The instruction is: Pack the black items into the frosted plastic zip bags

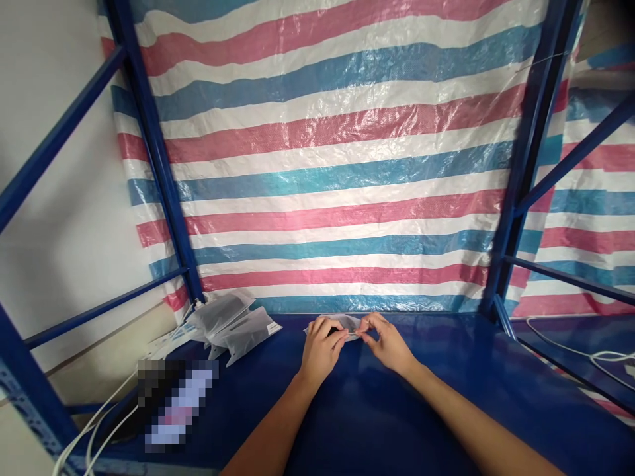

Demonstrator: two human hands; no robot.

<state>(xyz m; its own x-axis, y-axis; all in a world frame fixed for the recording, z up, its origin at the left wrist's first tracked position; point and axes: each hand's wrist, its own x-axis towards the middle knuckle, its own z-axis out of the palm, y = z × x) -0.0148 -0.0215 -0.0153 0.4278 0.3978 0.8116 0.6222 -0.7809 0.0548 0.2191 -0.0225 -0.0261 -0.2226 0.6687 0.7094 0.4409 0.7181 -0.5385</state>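
Observation:
Near the far edge of the blue shelf, a clear frosted plastic bag (350,322) lies partly hidden by my fingers. My left hand (320,350) pinches its near edge between thumb and forefinger. Just to the right, my right hand (389,344) pinches the same edge, its fingertips a short gap from those of the left. Something dark shows under the left fingers, too small to make out. To the left rest several similar frosted bags (251,330), one with a small white label, apart from both hands.
Blue metal posts (518,178) and rails frame the blue shelf (426,410). A striped plastic sheet (337,165) hangs behind it. White cables (106,403) and a blurred-out object (178,410) lie at the left; another white cable (570,344) is at the right.

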